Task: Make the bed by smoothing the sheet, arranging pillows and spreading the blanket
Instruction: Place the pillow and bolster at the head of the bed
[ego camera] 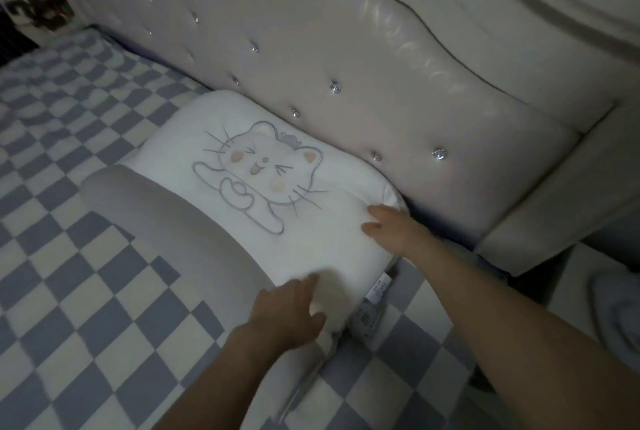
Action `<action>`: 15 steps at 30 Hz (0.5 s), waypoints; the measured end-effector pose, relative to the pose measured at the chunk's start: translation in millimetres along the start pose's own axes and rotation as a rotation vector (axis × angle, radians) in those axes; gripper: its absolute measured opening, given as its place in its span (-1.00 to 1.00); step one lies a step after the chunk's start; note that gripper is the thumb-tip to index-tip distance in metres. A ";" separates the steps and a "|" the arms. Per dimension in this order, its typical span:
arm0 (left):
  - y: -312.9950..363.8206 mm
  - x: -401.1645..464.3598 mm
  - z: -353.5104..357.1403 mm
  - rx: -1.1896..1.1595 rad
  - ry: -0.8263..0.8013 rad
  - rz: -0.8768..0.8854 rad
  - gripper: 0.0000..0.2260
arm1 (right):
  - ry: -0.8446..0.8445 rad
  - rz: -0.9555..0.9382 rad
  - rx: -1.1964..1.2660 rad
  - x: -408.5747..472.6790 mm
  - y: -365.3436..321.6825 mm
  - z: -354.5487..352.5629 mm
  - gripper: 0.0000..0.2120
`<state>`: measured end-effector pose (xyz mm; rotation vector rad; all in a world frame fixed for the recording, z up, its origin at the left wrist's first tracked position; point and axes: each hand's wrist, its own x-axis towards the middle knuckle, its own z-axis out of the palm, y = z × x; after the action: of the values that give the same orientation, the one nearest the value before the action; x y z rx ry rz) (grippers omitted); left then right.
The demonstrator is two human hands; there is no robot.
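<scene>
A white pillow with an embroidered cat and a grey band along one side lies on the blue-and-white checkered sheet, close against the headboard. My left hand grips the pillow's near corner, fingers curled round its edge. My right hand holds the pillow's right edge near the headboard, thumb on top and the other fingers hidden under the edge. Care labels stick out between the two hands.
A tufted, padded headboard with shiny studs runs diagonally behind the pillow. A pale bundle of fabric lies at the right edge, beyond the bed corner. Dark clutter sits at the far upper left.
</scene>
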<state>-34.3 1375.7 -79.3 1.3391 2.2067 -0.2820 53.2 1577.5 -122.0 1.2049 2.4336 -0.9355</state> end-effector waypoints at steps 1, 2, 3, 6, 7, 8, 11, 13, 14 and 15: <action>2.5 6.9 -6.1 0.001 0.085 0.012 -0.42 | 0.129 -0.025 -0.069 1.0 -2.0 -4.6 -0.53; 7.7 14.7 -11.0 0.002 0.181 0.024 -0.41 | 0.252 -0.049 -0.112 -0.9 -1.6 -8.0 -0.50; 10.5 19.1 -11.0 -0.016 0.228 0.020 -0.41 | 0.279 -0.074 -0.134 -5.6 -1.3 -5.0 -0.49; 29.5 36.2 2.7 -0.089 0.107 0.047 -0.36 | 0.030 0.116 -0.050 -25.4 41.4 16.7 -0.59; 38.8 40.3 11.8 -0.073 0.076 0.046 -0.35 | 0.040 0.179 -0.041 -34.8 63.5 25.3 -0.62; 43.2 41.3 19.9 -0.065 0.105 0.015 -0.36 | 0.109 0.208 -0.036 -43.4 80.9 32.3 -0.64; 60.1 42.8 36.8 -0.060 0.353 0.010 -0.46 | 0.311 0.314 0.038 -57.7 132.9 50.6 -0.70; 72.7 50.7 51.6 -0.054 0.473 0.123 -0.45 | 0.320 0.471 0.137 -62.0 164.9 57.0 -0.70; 79.3 53.4 55.4 -0.039 0.497 0.180 -0.44 | 0.312 0.518 0.164 -62.4 178.0 57.5 -0.67; 88.7 58.5 59.5 -0.037 0.519 0.239 -0.45 | 0.301 0.530 0.168 -61.5 193.2 57.8 -0.65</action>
<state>41.7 1436.9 -152.3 1.7894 2.3988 0.2209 240.4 1588.3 -218.4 2.0447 2.0753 -0.8499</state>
